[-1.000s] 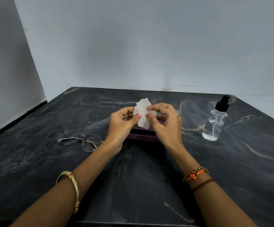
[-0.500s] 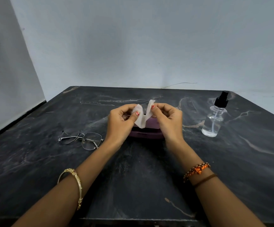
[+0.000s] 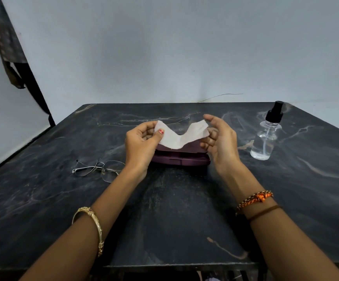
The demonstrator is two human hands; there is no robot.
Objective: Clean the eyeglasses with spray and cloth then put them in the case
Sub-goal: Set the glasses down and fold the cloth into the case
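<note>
Hands: my left hand (image 3: 142,141) and right hand (image 3: 219,138) pinch the white cloth (image 3: 179,136) spread above the purple case (image 3: 181,157).
Left: eyeglasses (image 3: 99,169) left of case, spray bottle (image 3: 266,138) right; nothing looks sprayed or wiped.

One cloth (image 3: 179,136), eyeglasses (image 3: 99,170), case (image 3: 181,158), spray bottle (image 3: 265,138)

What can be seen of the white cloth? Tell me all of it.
The white cloth is a small, thin, slightly textured sheet, stretched between both hands above the purple case. The left hand pinches its left end with thumb on top; the right hand holds its right end. Its middle sags into a V, the lower edge hanging in front of the case. It looks clean and unfolded.
</note>
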